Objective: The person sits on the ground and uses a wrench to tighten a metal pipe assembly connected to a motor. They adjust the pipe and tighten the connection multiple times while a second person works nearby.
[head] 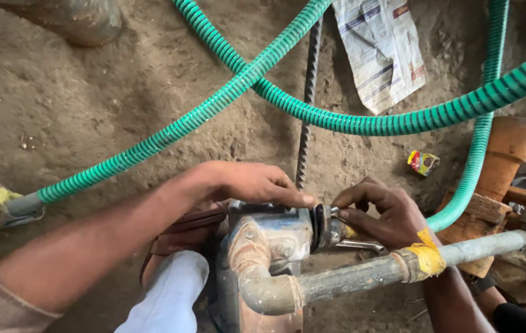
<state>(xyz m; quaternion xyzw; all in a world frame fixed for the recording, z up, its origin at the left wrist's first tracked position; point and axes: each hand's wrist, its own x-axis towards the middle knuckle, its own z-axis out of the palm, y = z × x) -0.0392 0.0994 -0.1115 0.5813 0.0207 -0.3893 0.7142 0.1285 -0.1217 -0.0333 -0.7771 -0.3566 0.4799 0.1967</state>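
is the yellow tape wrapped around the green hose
No, the yellow tape is wrapped around the grey metal pipe at its joint, below the right hand, while the green hose lies on the dirt behind.

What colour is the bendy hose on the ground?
The hose is green with ribbed rings, seen in the head view.

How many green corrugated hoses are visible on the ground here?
3, as far as visible. One hose runs from lower left toward the top centre; a second hose curves from the top across to the right edge; a third hose hangs along the right side. They may join outside the view.
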